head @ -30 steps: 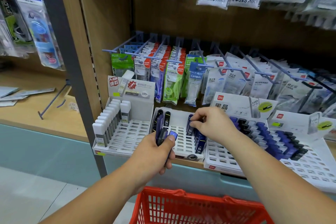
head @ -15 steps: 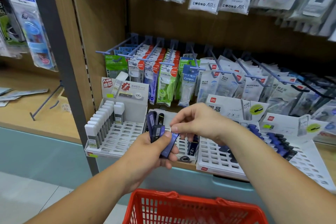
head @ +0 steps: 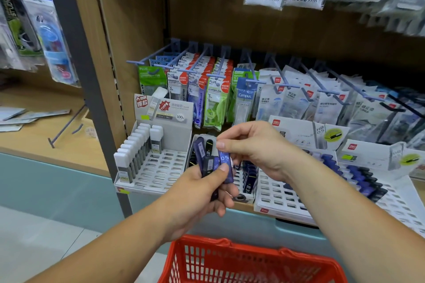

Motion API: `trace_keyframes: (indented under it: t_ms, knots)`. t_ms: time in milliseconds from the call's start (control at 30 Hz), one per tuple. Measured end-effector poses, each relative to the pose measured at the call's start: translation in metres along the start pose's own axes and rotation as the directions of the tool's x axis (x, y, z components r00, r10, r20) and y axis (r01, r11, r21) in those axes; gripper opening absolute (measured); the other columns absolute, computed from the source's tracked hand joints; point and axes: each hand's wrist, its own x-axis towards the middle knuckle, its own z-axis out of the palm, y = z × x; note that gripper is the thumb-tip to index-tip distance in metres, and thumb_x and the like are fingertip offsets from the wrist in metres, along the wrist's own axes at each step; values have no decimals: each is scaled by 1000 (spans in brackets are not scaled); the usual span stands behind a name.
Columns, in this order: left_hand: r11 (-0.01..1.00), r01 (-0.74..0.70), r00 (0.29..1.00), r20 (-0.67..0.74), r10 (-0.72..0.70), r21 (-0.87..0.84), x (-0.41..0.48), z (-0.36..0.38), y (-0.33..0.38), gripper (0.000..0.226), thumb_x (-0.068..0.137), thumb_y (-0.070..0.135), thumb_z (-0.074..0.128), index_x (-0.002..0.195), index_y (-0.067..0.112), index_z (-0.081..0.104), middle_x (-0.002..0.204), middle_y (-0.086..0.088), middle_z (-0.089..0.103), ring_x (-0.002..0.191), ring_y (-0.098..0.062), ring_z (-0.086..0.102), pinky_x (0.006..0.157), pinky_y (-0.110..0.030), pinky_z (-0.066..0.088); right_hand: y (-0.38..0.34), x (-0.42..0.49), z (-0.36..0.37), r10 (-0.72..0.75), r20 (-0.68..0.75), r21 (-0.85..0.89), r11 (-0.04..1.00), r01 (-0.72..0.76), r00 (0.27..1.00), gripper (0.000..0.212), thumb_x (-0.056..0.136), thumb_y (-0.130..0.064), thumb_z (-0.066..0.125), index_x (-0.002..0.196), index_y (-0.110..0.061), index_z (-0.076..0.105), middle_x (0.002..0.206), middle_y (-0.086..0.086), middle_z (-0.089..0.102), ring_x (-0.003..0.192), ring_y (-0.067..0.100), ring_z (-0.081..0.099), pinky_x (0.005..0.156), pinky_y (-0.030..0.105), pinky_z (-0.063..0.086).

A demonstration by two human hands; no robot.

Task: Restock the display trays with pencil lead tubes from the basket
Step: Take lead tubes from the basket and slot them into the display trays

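A left hand [head: 202, 193] curls round a fan of slim, glossy plastic pencil lead tubes [head: 208, 164], thumb pressed across them. The right hand [head: 257, 147] pinches the top of a flat blue tube marked 0.5 [head: 225, 172] with thumb and forefinger. Behind the fingers, partly hidden, sit white slotted display trays [head: 273, 188]; below them is a red latticed plastic basket [head: 220, 242].

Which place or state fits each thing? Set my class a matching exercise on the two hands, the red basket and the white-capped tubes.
Column one
1. left hand
2. right hand
3. red basket
4. white-capped tubes

Column two
A. stand in a row in the leftmost tray
B. pinches the top of the blue tube marked 05
C. grips a bundle of dark tubes
D. lowest in view, under the arms

Pairs: 1-C, 2-B, 3-D, 4-A
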Motion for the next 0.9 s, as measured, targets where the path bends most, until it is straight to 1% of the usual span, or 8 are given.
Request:
trace_keyframes:
  t_ms: [100,200,267,367,467,600,733,900]
  knots:
    - [999,6,1000,-5,-6,46,0,-5,1,29,107,29,51,118,4,61,87,-15,69,65,-20,60,55,-29,46,-4,0,3,9,26,-1,1000,-9,1000,12,79,-4,84,87,-2,76,73,13,69,55,16,59,54,26,49]
    - [989,16,1000,1,-16,146,-1,-9,0,29,108,29,51,111,2,61,81,-12,66,64,-19,59,55,-29,44,-7,-2,5,20,99,-78,997,-12,995,31,73,-27,88,99,-15,78,83,6,68,61,10,56,53,26,40]
    - [980,29,999,32,-36,199,-3,-9,1,27,109,26,50,107,1,62,78,-12,65,63,-20,58,54,-30,44,-7,-3,9,32,179,-146,989,-5,983,43,72,-35,87,112,-23,78,94,2,70,78,9,62,65,29,49]
    - [970,38,994,87,-61,240,-5,-7,3,26,108,24,51,106,0,62,78,-13,65,63,-21,59,53,-29,44,-7,-6,17,-12,236,-119,992,41,972,20,85,-14,80,104,-8,78,101,17,76,93,16,69,93,37,55]
    - [968,66,989,109,-95,241,-6,-11,2,26,108,26,52,105,2,62,78,-13,66,63,-22,59,52,-28,43,-7,-6,22,-62,180,-7,998,64,982,6,93,-9,71,98,-5,72,99,23,76,87,23,72,79,31,58]
    - [933,133,981,93,-173,333,-7,-16,-5,25,109,27,49,100,7,61,73,-7,64,59,-19,58,51,-29,42,-11,-2,12,-33,-36,178,983,39,999,7,99,-13,63,94,-8,62,100,21,77,86,30,73,75,38,60]
    - [942,144,988,3,-152,304,-4,-25,-4,25,110,27,47,101,7,59,72,-6,63,59,-18,57,50,-28,42,-5,0,-3,51,-136,141,990,-32,989,16,88,-13,77,78,-12,65,88,15,73,79,26,68,76,40,57]
    - [949,151,988,-76,-135,278,-2,-28,-7,27,110,27,47,103,5,59,72,-8,63,58,-19,57,49,-28,42,3,-2,-9,134,-156,174,979,-106,979,15,88,-13,78,92,-6,65,87,17,75,70,24,73,60,30,58]
